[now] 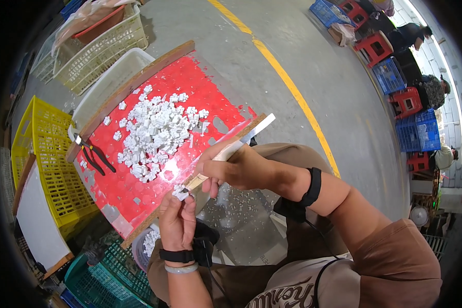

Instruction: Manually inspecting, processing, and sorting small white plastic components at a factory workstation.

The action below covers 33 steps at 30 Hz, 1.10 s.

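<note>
My left hand (177, 218) pinches a small white moulded piece (180, 192) between thumb and fingertips, just off the near edge of the red-topped worktable (200, 84). Wrapped in my right hand (236, 167) is a long slim white tool (263, 126). One end sticks out behind the hand; its working end is near the piece, too small to make out. On the tabletop lies a heap of similar white pieces (154, 131), knobbly in outline. A pair of cutting pliers (94, 154) with dark handles rests left of the heap, untouched.
Wooden strips (138, 84) border the table. Yellow (56, 164), teal (118, 267) and cream (102, 51) crates stand leftward. A tub of white bits (141, 249) sits below the near edge. White scraps dot the floor (241, 210). Other people sit far right, near red stools (374, 49).
</note>
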{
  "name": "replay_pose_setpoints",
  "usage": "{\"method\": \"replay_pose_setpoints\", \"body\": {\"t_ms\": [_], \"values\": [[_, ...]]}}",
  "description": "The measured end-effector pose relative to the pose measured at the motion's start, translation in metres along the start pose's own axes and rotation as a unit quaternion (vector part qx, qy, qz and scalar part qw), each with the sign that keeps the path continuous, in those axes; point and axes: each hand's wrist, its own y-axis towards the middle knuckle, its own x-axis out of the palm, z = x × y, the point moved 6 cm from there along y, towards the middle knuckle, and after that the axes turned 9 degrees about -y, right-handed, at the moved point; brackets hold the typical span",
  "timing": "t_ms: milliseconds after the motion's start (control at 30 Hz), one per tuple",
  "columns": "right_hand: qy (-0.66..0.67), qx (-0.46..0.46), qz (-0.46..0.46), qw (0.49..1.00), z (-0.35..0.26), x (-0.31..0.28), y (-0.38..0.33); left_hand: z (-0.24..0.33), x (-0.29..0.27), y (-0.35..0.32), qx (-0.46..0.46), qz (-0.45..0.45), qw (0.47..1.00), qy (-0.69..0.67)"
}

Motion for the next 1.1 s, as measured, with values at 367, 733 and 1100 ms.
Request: {"method": "replay_pose_setpoints", "body": {"t_ms": [367,733,1100], "values": [[-0.014,-0.107,0.011,0.994,-0.003,0.005,-0.009,0.004,0.004,0.0,0.008,0.018,1.0,-0.018],[-0.216,-0.155,-0.045,0.963,-0.022,0.012,-0.021,0.002,0.006,0.0,0.0,0.02,1.0,-0.008],[-0.045,-0.033,-0.021,0.998,0.007,0.007,-0.014,0.012,0.012,-0.002,0.068,0.008,0.992,0.109]]}}
